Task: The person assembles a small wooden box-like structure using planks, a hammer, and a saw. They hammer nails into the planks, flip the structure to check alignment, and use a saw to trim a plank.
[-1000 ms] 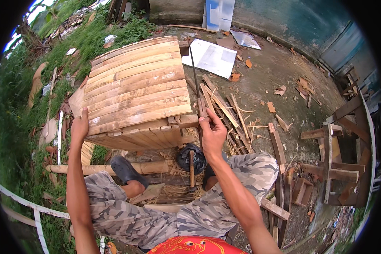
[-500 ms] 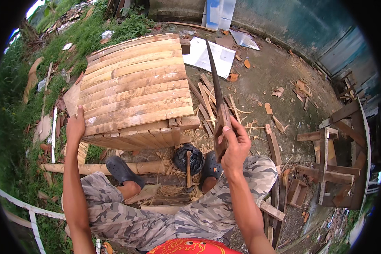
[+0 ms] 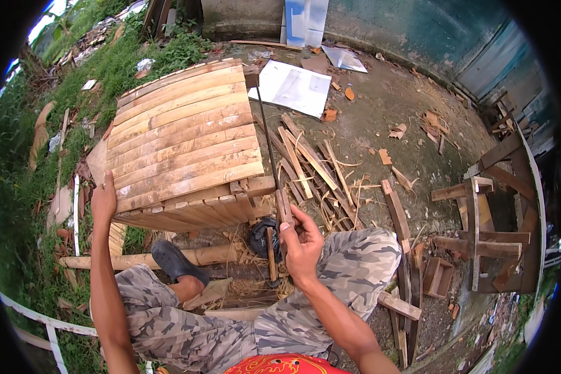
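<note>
A box-like piece covered in bamboo slats stands in front of me, its slatted top sloping toward me. My left hand holds its near left corner, one finger laid up along the edge. In my right hand is the wooden handle of a handsaw. The saw's narrow dark blade points away from me, seen almost edge-on, right beside the box's right side. Whether the teeth touch the wood I cannot tell. Below the saw handle, a hammer leans against a black plastic bag.
Loose wood strips and shavings lie right of the box. A bamboo pole crosses near my left foot. Farther right are a small wooden box and a wooden frame. White sheets lie beyond, before a wall.
My right hand has brought the saw left, from out over the ground to the box's right edge. The left hand keeps its place on the box corner. The view has shifted slightly.
</note>
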Available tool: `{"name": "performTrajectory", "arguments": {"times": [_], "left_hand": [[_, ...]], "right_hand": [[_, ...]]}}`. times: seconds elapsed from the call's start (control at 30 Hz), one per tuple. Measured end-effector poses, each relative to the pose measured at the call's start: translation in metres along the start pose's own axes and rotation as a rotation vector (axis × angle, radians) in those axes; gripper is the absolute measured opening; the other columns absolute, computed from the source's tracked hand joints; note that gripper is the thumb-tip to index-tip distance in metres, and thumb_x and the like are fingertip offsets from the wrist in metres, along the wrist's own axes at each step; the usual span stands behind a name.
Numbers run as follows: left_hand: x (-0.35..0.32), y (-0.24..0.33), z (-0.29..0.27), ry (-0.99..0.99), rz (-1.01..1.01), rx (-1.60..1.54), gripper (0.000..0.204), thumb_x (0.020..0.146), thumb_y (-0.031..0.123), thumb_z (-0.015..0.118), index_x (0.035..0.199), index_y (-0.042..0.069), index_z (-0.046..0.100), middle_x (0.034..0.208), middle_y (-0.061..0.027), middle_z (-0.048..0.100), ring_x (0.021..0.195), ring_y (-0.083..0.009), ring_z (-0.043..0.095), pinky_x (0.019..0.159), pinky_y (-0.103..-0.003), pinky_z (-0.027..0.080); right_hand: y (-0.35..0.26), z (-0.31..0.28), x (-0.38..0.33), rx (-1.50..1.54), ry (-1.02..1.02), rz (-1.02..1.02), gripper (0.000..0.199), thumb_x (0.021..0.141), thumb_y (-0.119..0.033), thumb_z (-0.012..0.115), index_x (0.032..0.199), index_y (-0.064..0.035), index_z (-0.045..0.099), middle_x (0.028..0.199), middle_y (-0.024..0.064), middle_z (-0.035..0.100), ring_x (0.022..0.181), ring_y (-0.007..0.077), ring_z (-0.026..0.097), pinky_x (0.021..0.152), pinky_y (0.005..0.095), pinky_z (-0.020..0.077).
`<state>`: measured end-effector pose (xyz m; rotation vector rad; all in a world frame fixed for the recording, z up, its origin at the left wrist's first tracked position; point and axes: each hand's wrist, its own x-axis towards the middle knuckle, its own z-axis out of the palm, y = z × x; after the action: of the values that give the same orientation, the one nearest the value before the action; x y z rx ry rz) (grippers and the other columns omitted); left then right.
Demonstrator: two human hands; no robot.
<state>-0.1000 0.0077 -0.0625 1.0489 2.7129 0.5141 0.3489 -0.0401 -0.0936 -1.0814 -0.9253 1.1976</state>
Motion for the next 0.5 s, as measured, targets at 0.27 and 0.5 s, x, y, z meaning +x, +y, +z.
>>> {"name": "performTrajectory", "arguments": {"times": [0.27, 0.5], "left_hand": [[-0.005, 0.005, -0.002, 0.009, -0.016, 0.042, 0.094, 0.095, 0.072, 0.03, 0.123, -0.012, 0.062, 0.12, -0.0362, 0.062, 0.118, -0.0472, 0.059, 0.103, -0.048, 0.043], [0.002, -0.002, 0.002, 0.036, -0.021, 0.109, 0.092, 0.095, 0.073, 0.026, 0.122, -0.004, 0.067, 0.119, -0.0313, 0.065, 0.116, -0.044, 0.06, 0.101, -0.047, 0.043]], "right_hand": [[-0.003, 0.004, 0.006, -0.019, 0.014, 0.016, 0.04, 0.091, -0.002, 0.065, 0.13, 0.007, 0.059, 0.086, 0.0012, 0.061, 0.068, 0.0044, 0.054, 0.059, 0.0197, 0.0438], [-0.006, 0.015, 0.019, -0.01, 0.024, 0.021, 0.04, 0.091, -0.001, 0.064, 0.13, 0.0064, 0.06, 0.082, -0.0006, 0.059, 0.064, 0.0038, 0.053, 0.056, 0.0204, 0.0433]]}}
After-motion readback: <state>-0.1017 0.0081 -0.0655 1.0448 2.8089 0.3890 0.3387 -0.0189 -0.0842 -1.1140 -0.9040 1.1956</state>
